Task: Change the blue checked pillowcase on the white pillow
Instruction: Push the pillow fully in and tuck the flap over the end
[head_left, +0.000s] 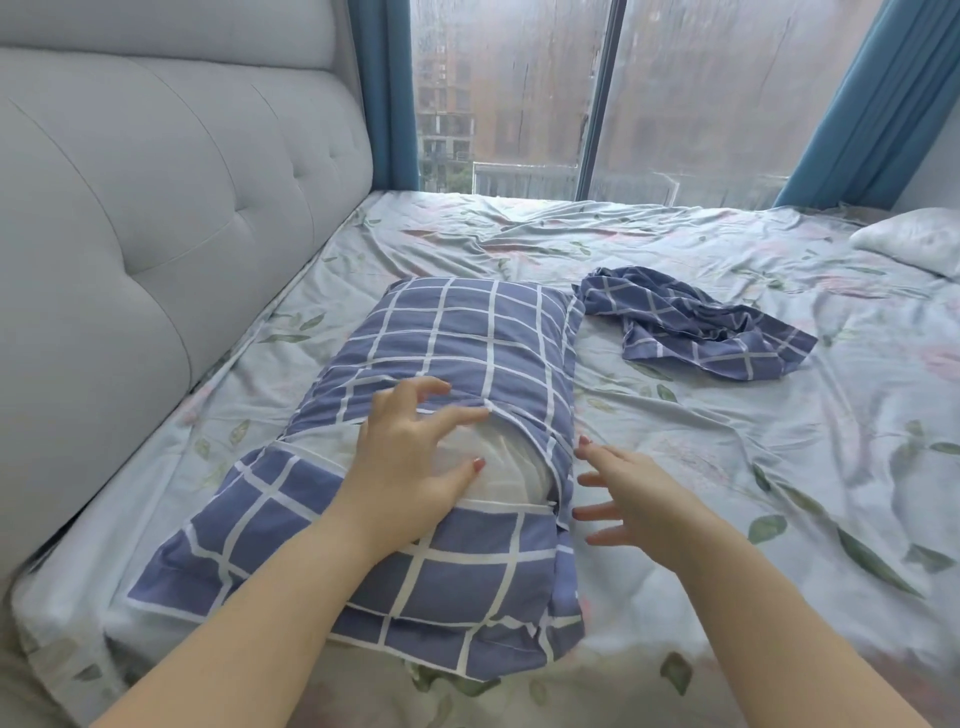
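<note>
Blue-and-white checked cotton covers most of the pillow at the centre of a bed: the blue checked pillowcase lies on a leaf-printed sheet, its long axis running from near to far and leaning slightly right at the far end, roughly parallel to the grey padded headboard on the left. Inside it sits the white pillow, bare only through an envelope opening across the middle of the case, where the far flap and the near flap gape apart.

A person's left hand rests over that opening, fingers spread and lightly bent, the fingertips at the edge of the far flap and the thumb on the white pillow; it grips nothing. The right hand is just beside the right edge of the case, fingers straight and fanned out, holding nothing; whether its fingertips touch the fabric cannot be told.

A second pillowcase in the same check lies crumpled on the sheet to the far right, apart from the pillow. Another pale pillow shows at the far right edge. Beyond the bed, a rain-streaked window is framed by teal curtains.
</note>
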